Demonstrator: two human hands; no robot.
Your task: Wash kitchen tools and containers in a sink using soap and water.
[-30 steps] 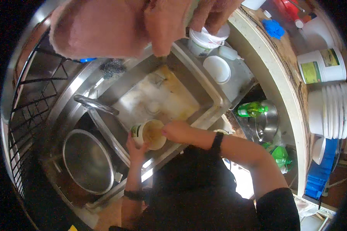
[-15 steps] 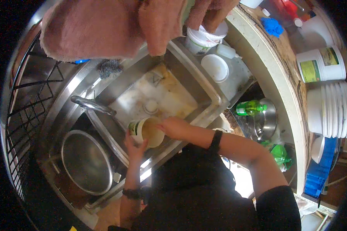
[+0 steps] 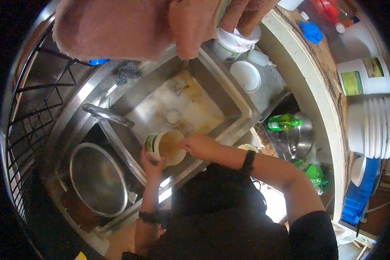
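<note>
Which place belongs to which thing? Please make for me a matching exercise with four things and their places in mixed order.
Things:
1. white tub
2. large steel vessel
3. upper green bottle
4. crumpled blue item

Places:
A. overlapping a round steel bowl in the picture
B. on the brown shelf
C. in the left hand
D. at the left, below the tap

Pairs: 1-C, 2-D, 3-A, 4-B
</note>
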